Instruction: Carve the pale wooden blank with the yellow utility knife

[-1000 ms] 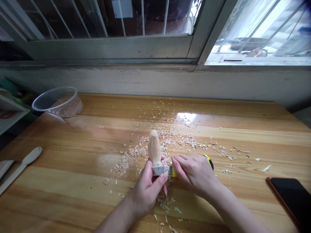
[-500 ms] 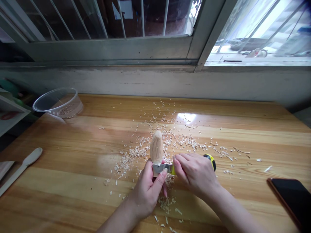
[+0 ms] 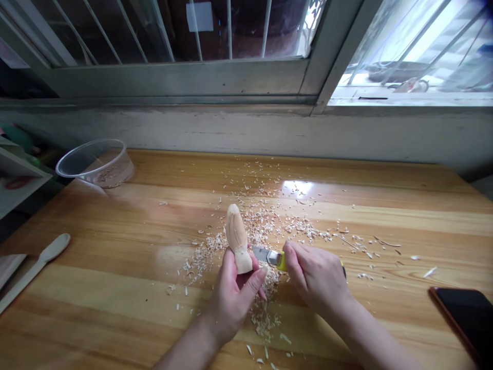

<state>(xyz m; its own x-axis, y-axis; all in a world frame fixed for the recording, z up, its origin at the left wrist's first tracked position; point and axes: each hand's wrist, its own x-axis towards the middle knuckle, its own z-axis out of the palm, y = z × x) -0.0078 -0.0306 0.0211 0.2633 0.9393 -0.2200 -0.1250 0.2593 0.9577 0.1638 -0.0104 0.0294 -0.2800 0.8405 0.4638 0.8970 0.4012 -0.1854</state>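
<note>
A pale carved wooden piece [image 3: 236,234], rounded at the top and flared at its base, is held near its lower end by my left hand [image 3: 234,298]. It tilts slightly to the left. My right hand [image 3: 318,272] is closed round the yellow and black handle of a utility knife [image 3: 272,257]. The knife's blade points left, just beside the wooden piece, with a small gap between them. My left thumb is below the blade, near its metal end. Wood shavings [image 3: 215,246] are scattered on the table around and under both hands.
On the wooden table [image 3: 115,288] a clear plastic tub [image 3: 111,169] with some shavings stands at the back left. A wooden spoon [image 3: 38,264] lies at the left edge. A dark phone [image 3: 466,313] lies at the right. Behind the table is a barred window [image 3: 192,77].
The knife blade has come off the wooden piece's lower part and moved right with my right hand. The wooden piece has shifted left and tilted, showing its base. The view has shifted slightly.
</note>
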